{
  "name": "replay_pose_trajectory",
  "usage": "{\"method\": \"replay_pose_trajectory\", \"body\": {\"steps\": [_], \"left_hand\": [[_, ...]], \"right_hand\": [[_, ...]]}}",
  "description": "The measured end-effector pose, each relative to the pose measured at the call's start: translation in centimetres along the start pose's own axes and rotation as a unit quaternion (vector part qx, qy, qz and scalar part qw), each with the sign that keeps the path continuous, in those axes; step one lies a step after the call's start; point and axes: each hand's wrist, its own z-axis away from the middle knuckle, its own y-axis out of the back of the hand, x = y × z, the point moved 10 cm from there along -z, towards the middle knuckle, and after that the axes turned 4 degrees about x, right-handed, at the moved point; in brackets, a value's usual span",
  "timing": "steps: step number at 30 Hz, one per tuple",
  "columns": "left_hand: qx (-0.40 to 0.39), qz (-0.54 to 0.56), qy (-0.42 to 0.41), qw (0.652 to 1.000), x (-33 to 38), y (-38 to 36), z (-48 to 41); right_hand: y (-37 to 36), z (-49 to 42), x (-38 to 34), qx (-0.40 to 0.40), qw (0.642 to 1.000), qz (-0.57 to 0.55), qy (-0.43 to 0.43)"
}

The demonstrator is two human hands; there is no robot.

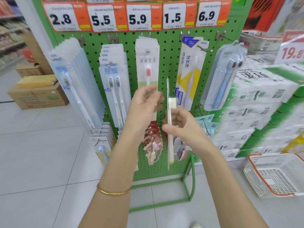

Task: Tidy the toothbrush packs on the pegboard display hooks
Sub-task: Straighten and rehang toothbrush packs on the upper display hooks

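A green pegboard (169, 66) carries rows of hanging toothbrush packs. My right hand (182, 125) is shut on a clear toothbrush pack (170, 145) held edge-on and upright, its white bristle head just above my fingers. My left hand (144, 106) is open with fingers spread, in front of the lower part of the middle pack with the pink-bristled brush (148, 63). Other packs hang left: a thick stack (72, 76) and a two-brush pack (113, 89). A yellow-and-white pack (189, 71) and a blue-brush pack (225, 76) hang to the right.
Price tags (138, 17) line the top of the board. Small red packets (153, 139) hang on a lower row. Stacked tissue packs (256, 109) stand at the right, a white basket (276, 175) on the floor below them. Cardboard boxes (37, 96) sit at left.
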Motion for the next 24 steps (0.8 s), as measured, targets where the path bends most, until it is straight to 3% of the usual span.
{"method": "replay_pose_trajectory", "body": {"steps": [4, 10, 14, 24], "left_hand": [[0.101, -0.053, -0.095, 0.989, 3.8, 2.4, -0.3], [0.152, -0.045, -0.176, 0.972, 7.0, 3.7, -0.2], [0.152, -0.049, -0.19, 0.969, 7.5, 3.7, -0.4], [0.149, -0.101, -0.205, 0.962, 7.3, 3.4, -1.2]], "right_hand": [[0.5, -1.3, -5.4, 0.137, 0.983, 0.112, 0.05], [-0.8, -3.0, -9.2, 0.24, 0.937, 0.24, 0.084], [-1.5, -3.4, -9.5, 0.266, 0.918, 0.283, 0.085], [-2.4, -4.5, -8.6, 0.268, 0.912, 0.301, 0.079]]}}
